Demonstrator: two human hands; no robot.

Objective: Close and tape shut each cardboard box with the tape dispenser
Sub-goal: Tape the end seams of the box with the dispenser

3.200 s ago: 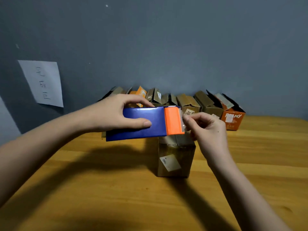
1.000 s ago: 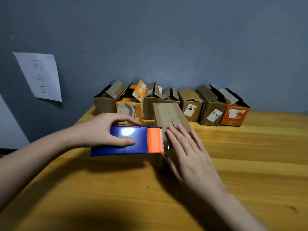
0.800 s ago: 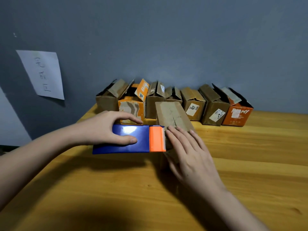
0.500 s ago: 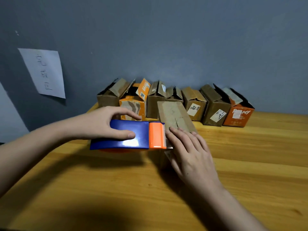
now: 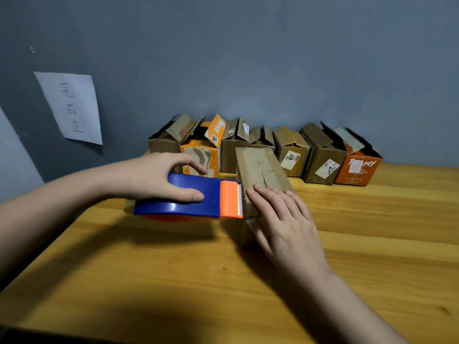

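Head view. Your left hand (image 5: 159, 177) grips the blue tape dispenser (image 5: 191, 199) at centre frame: thumb curled along its near side, fingers hooked over the far edge. The dispenser's orange cutter head (image 5: 229, 198), with its serrated blade, sits against the left edge of the closed cardboard box (image 5: 260, 170) just right of centre. That box stands on the wooden table (image 5: 372, 232), flaps folded down, a seam visible across its top. Your right hand (image 5: 283, 219) lies on the box's near top edge, fingers straight and close together, pressing flat on the cardboard; the palm covers the near corner and part of the front face. Whether a tape strip runs under the fingers cannot be told.

Behind, along the grey wall (image 5: 273, 58), a row of open boxes (image 5: 290, 155) stands with flaps raised, brown ones in the middle, an orange printed box (image 5: 201, 157) towards the left and an orange box (image 5: 357, 167) at the right end. A sheet of paper (image 5: 70, 108) with handwriting hangs on the wall, upper left of the frame
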